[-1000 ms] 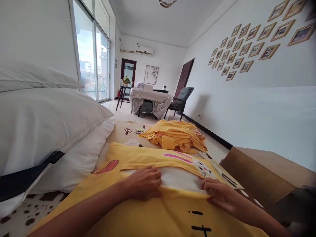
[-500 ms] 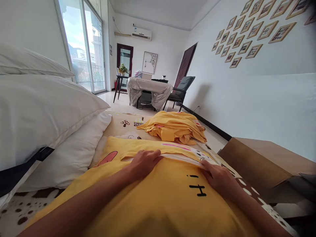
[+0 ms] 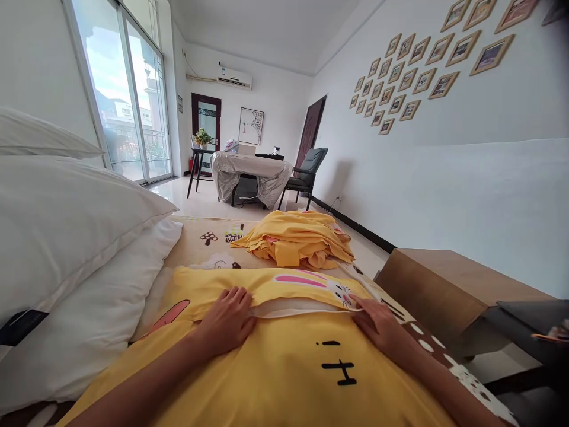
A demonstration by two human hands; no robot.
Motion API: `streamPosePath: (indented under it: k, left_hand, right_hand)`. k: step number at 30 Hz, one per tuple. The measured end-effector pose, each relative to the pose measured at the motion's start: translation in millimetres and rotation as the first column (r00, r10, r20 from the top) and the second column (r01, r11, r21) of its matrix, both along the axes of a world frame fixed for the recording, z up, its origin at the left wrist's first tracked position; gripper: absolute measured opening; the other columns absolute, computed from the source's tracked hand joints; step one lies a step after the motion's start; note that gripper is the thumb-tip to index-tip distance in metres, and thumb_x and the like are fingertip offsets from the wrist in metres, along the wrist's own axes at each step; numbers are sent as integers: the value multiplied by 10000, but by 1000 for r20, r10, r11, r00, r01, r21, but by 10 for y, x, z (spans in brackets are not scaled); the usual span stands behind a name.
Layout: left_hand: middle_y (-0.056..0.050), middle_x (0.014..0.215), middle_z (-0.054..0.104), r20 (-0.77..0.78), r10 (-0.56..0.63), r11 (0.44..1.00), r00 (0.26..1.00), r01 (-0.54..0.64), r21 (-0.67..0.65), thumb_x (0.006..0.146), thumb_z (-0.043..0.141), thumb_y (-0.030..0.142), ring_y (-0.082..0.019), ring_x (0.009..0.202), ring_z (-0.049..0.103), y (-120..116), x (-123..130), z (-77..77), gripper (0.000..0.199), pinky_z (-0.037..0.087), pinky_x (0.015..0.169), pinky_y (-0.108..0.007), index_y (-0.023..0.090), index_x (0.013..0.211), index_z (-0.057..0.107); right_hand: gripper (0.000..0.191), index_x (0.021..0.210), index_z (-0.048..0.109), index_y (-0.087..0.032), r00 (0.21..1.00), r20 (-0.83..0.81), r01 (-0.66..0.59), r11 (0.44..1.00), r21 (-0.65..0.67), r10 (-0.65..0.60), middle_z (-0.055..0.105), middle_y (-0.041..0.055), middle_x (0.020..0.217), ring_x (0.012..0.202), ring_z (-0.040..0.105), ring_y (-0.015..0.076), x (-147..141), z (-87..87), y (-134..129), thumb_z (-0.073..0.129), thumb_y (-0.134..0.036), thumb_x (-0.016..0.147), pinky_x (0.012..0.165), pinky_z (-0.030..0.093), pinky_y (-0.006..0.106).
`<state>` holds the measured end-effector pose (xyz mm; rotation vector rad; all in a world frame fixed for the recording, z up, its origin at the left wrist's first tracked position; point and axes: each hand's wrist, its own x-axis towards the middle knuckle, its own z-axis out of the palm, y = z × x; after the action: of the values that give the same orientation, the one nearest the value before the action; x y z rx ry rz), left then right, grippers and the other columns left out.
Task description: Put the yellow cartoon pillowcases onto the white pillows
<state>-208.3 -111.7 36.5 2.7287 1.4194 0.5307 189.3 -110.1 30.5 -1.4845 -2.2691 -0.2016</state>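
Observation:
A yellow pillowcase (image 3: pixel 284 367) with a rabbit print and black "Hi" lettering lies in front of me, filled out. Its slit gapes between my hands and shows a white pillow (image 3: pixel 288 306) inside. My left hand (image 3: pixel 229 319) is closed on the cloth at the slit's left end, fingers curled over the flap and thumb by the opening. At the right end, beside the rabbit's face, my right hand (image 3: pixel 383 325) grips the edge, its fingertips partly hidden by the cloth.
White pillows (image 3: pixel 66 225) are stacked at the left. Folded yellow cloth (image 3: pixel 297 237) lies farther along the patterned bed sheet (image 3: pixel 200 240). A cardboard box (image 3: pixel 444 284) stands to the right. Beyond are a covered table (image 3: pixel 253 166) and a black chair (image 3: pixel 306 175).
My left hand has moved left along the slit, away from my right hand. The opening gapes wider and shows more white. The camera view has shifted right.

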Motion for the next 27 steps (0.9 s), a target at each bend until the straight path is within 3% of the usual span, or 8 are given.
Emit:
streamPosePath:
  k: [4,8,13,18,21,23,25,27]
  left_hand:
    - [-82,976,580,17,8,1000,1000,-8,-7,943,379,341,-238,909,518,46,-7,-103,231,413,807,-384,169,927,533]
    - [-56,892,595,25,-17,1000,1000,17,16,976,316,297,-205,816,530,49,-35,-122,276,402,742,-339,180,855,533]
    - [-36,821,570,53,-10,992,999,4,124,967,345,279,-180,744,508,22,-77,124,286,383,685,-310,190,763,524]
    - [-35,839,543,237,-48,985,970,7,171,948,364,270,-169,792,493,14,-111,414,290,400,711,-296,188,699,488]
    - [-47,963,574,474,-98,990,875,39,133,937,386,276,-161,879,520,-93,-102,502,254,424,772,-277,185,739,516]
    - [-38,947,594,605,-81,997,792,59,57,932,403,297,-143,840,543,-216,-107,537,222,436,705,-235,186,803,546]
    - [-18,830,592,630,-67,996,773,89,-3,931,413,306,-125,725,535,-351,-134,561,217,418,611,-218,187,810,548]
    - [-8,750,564,584,-140,987,800,161,16,939,395,269,-120,674,510,-473,-179,570,241,404,608,-227,188,740,504]
  right_hand:
    - [363,1131,643,-206,993,-91,-82,996,-32,79,684,98,1039,963,643,232,-53,-32,47,398,-380,928,826,533,381]
    - [347,1110,664,-243,995,-8,-102,983,153,104,686,65,888,823,647,207,-12,26,-36,372,-335,946,727,540,350]
    - [301,982,705,-233,988,132,-111,953,282,76,695,73,887,806,637,222,87,239,-128,419,-303,917,705,512,362]
    - [301,864,684,-237,996,-72,-39,968,248,59,700,51,832,763,638,208,-56,400,-218,411,-353,914,683,519,327]
    - [308,869,649,-224,966,-255,96,969,229,-36,693,58,845,744,636,200,-214,349,-331,399,-397,919,641,516,295]
    - [297,891,628,-224,951,-304,119,974,193,-56,688,62,867,738,633,192,-271,256,-403,380,-382,931,631,511,282]
    - [270,875,615,-220,968,-251,26,984,174,19,680,66,826,711,626,187,-271,147,-455,383,-346,931,624,497,277]
    - [238,799,599,-214,984,-131,-107,985,133,124,654,62,742,665,608,182,-239,64,-490,420,-318,917,601,469,273]
